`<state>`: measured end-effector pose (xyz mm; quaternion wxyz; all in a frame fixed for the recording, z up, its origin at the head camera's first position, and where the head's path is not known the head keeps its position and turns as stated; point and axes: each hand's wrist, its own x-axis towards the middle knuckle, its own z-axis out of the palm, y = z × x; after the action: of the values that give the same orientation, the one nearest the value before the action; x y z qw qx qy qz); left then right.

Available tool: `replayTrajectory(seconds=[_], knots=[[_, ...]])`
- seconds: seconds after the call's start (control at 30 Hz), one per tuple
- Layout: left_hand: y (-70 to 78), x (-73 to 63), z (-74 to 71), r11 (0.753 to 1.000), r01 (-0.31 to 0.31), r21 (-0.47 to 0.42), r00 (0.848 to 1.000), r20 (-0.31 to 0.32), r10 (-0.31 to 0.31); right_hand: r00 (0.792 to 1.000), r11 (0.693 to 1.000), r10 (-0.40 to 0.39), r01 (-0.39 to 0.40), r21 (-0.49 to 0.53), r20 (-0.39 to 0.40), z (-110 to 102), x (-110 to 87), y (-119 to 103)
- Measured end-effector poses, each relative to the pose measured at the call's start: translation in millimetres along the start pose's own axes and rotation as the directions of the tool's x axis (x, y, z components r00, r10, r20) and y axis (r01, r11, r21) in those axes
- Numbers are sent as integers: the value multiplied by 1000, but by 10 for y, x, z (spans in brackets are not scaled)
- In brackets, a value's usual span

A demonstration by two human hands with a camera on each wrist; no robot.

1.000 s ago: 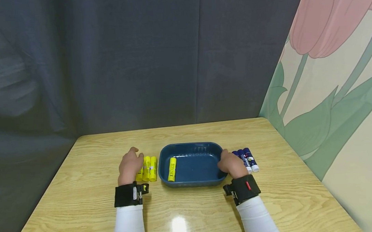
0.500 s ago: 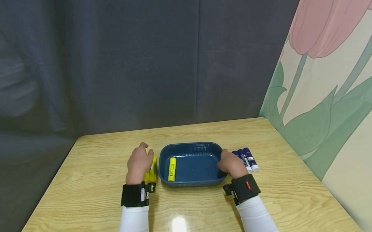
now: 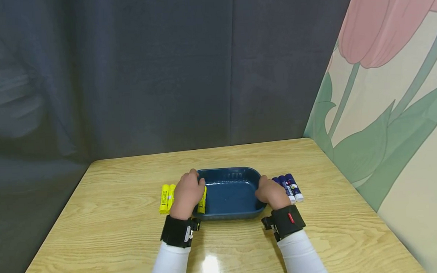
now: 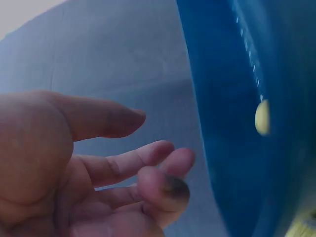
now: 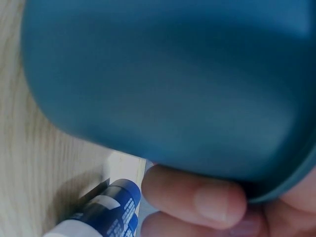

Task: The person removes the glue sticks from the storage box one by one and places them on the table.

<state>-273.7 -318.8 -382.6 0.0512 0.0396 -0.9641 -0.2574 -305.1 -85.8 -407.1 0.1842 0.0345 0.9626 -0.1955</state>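
A dark blue oblong dish (image 3: 233, 194) stands on the wooden table. My right hand (image 3: 272, 192) grips its right end; in the right wrist view the fingers (image 5: 192, 197) lie against the outer wall under the rim. My left hand (image 3: 186, 194) is at the dish's left end, partly covering it. Seen from the left wrist, its fingers are loosely bent beside the dish wall (image 4: 202, 98), with nothing between them. One yellow tube, like a glue stick (image 3: 202, 202), lies inside the dish, partly hidden by the left hand.
Left of the dish lie more yellow tubes (image 3: 164, 198), side by side, partly behind the left hand. Several blue glue sticks with white ends (image 3: 294, 187) lie beyond the right hand. A dark curtain (image 3: 158, 74) hangs behind the table; a painted wall (image 3: 402, 126) stands at right.
My left hand has moved right, from over the yellow tubes to the dish's left end, uncovering the leftmost tubes. The right hand and the dish have stayed in place.
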Motion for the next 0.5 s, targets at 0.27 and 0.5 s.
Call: replayTrajectory(seconds=[0.27, 0.5], knots=[[165, -86, 232, 998, 35, 56, 986, 161, -43, 1000, 1000, -12, 12, -12, -6, 17, 21, 9], [133, -77, 372, 975, 15, 220, 988, 149, -48, 1000, 1000, -15, 15, -21, -18, 15, 20, 13]])
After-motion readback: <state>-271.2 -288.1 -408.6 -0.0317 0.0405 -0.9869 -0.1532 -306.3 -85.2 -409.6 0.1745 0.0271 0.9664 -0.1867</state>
